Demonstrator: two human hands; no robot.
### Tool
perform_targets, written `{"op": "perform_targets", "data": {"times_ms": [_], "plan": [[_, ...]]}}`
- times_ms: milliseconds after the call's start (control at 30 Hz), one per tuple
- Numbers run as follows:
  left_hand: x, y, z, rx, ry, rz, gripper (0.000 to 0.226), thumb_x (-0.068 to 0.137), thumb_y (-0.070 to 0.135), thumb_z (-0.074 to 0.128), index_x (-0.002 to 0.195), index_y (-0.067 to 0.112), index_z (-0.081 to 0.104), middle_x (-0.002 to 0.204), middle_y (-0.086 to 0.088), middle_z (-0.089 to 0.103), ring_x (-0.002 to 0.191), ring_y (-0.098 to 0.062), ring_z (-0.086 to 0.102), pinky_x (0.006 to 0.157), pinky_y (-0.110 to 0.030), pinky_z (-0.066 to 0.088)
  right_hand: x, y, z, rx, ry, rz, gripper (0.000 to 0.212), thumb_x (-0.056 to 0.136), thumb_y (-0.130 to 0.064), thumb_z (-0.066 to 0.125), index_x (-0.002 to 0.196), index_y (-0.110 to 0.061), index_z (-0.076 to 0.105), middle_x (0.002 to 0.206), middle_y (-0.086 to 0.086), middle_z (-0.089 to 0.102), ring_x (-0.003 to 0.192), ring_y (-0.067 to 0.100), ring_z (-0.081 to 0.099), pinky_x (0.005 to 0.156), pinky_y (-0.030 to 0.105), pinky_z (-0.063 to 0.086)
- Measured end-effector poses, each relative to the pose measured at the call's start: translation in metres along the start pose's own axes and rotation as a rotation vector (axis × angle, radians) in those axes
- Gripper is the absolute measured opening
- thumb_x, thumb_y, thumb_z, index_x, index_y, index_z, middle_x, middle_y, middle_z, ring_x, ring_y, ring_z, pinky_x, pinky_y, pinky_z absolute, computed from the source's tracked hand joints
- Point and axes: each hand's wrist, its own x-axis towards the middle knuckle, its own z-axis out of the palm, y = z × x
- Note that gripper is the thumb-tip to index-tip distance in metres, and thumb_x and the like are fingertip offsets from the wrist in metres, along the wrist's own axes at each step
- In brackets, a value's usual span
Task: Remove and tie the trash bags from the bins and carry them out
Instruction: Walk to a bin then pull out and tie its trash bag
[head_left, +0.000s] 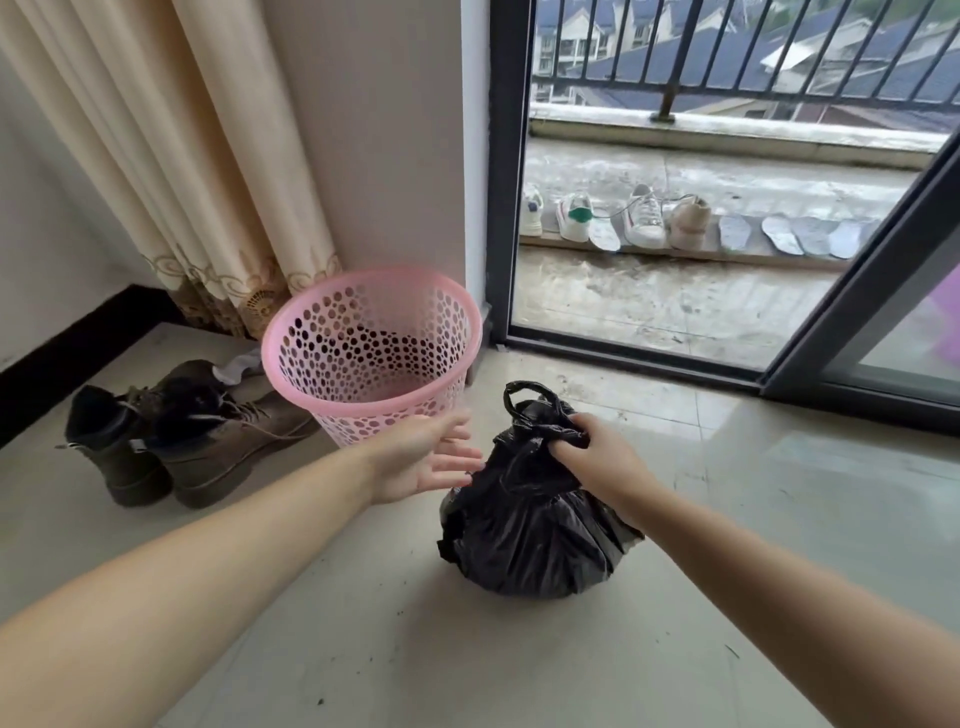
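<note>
Right hand (597, 457) fingers clench the tied neck of the black trash bag (530, 530) on the floor; left hand (426, 457), fingers spread, hovers beside it near the pink bin (371, 353).

Pretty bright, soft daylight coming in through the balcony door (727, 208) at upper right, with pale glare on the floor tiles (810, 467) below it. Shadows are faint. Wide-angle lens bends the edges, and everything's slightly soft.

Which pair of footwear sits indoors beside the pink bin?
The brown lace-up boots, standing on the tiled floor left of the pink bin. The white sneakers are lined up outside on the balcony.
</note>
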Motion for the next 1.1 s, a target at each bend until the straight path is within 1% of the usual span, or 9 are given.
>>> {"op": "perform_targets", "data": {"times_ms": [100, 167, 233, 300, 400, 667, 800, 900, 1100], "plan": [[-0.014, 0.004, 0.035, 0.434, -0.134, 0.176, 0.035, 0.092, 0.040, 0.055, 0.122, 0.024, 0.049, 0.118, 0.005, 0.058, 0.109, -0.008, 0.057, 0.100, -0.032, 0.046, 0.002, -0.006, -0.003, -0.004, 0.030, -0.011, 0.024, 0.088, -0.026, 0.057, 0.111, -0.020, 0.054, 0.097, -0.001, 0.061, 0.094, 0.019, 0.062, 0.085, 0.035, 0.053], [-0.011, 0.001, 0.048, 0.669, -0.071, 0.353, 0.050, 0.089, 0.039, 0.061, 0.133, 0.030, 0.040, 0.115, 0.016, 0.052, 0.111, -0.003, 0.053, 0.099, -0.021, 0.040, 0.000, -0.013, -0.007, -0.052, 0.028, -0.037, 0.029, 0.090, -0.029, 0.055, 0.117, -0.020, 0.056, 0.101, 0.001, 0.064, 0.096, 0.021, 0.063, 0.086, 0.042, 0.054], [-0.005, -0.001, 0.052, 0.795, 0.078, 0.562, 0.031, 0.090, 0.027, 0.059, 0.121, 0.025, 0.054, 0.101, 0.016, 0.058, 0.100, -0.007, 0.057, 0.086, -0.017, 0.043, -0.002, -0.019, -0.013, -0.188, 0.054, -0.086, 0.025, 0.092, -0.030, 0.051, 0.110, -0.017, 0.064, 0.102, 0.003, 0.069, 0.096, 0.022, 0.063, 0.086, 0.042, 0.053], [-0.002, 0.003, 0.047, 0.661, 0.192, 0.657, 0.018, 0.093, 0.011, 0.050, 0.092, 0.023, 0.064, 0.077, 0.011, 0.060, 0.078, -0.012, 0.060, 0.072, -0.022, 0.050, -0.004, -0.024, -0.022, -0.336, 0.141, -0.159, 0.028, 0.092, -0.032, 0.049, 0.099, -0.014, 0.069, 0.100, 0.006, 0.070, 0.096, 0.025, 0.063, 0.085, 0.041, 0.052], [-0.003, 0.021, 0.035, 0.388, 0.331, 0.623, 0.022, 0.095, 0.004, 0.045, 0.089, 0.011, 0.064, 0.065, 0.004, 0.053, 0.061, -0.008, 0.051, 0.060, -0.018, 0.050, -0.001, -0.029, -0.038, -0.265, 0.234, -0.234, 0.021, 0.090, -0.023, 0.053, 0.099, -0.013, 0.069, 0.100, 0.002, 0.066, 0.094, 0.017, 0.061, 0.082, 0.029, 0.046], [-0.034, 0.082, 0.010, 0.108, 0.519, 0.963, 0.024, 0.094, 0.008, 0.049, 0.080, 0.022, 0.061, 0.065, 0.004, 0.056, 0.064, -0.008, 0.054, 0.077, -0.032, 0.050, 0.006, -0.063, -0.071, 0.787, -0.005, -0.220, 0.018, 0.092, 0.002, 0.045, 0.083, -0.013, 0.047, 0.094, 0.009, 0.070, 0.073, 0.018, 0.062, 0.072, 0.030, 0.051], [-0.044, 0.094, 0.008, 0.108, 0.399, 0.999, 0.017, 0.095, 0.009, 0.050, 0.080, 0.016, 0.054, 0.051, 0.004, 0.047, 0.044, -0.008, 0.047, 0.063, -0.031, 0.055, 0.008, -0.055, -0.072, 0.062, -0.022, -0.238, 0.018, 0.088, -0.019, 0.061, 0.104, -0.016, 0.054, 0.085, -0.002, 0.059, 0.079, 0.013, 0.053, 0.069, 0.026, 0.043], [-0.044, 0.092, 0.005, 0.442, 0.619, 1.036, 0.013, 0.094, 0.017, 0.053, 0.082, 0.015, 0.055, 0.057, 0.008, 0.048, 0.048, -0.007, 0.047, 0.053, -0.019, 0.048, 0.008, -0.056, -0.073, -0.321, 0.035, -0.335, 0.027, 0.089, -0.029, 0.061, 0.088, -0.002, 0.062, 0.073, 0.005, 0.057, 0.062, 0.015, 0.048, 0.056, 0.026, 0.034], [-0.042, 0.089, 0.008, 0.716, 0.694, 1.179, 0.010, 0.094, 0.011, 0.053, 0.091, 0.003, 0.059, 0.080, 0.006, 0.049, 0.065, -0.005, 0.045, 0.066, -0.004, 0.037, -0.001, -0.086, -0.090, 0.501, 0.071, -0.454, 0.015, 0.086, -0.025, 0.062, 0.072, -0.021, 0.067, 0.112, -0.004, 0.069, 0.082, 0.017, 0.053, 0.073, 0.032, 0.043]]}}
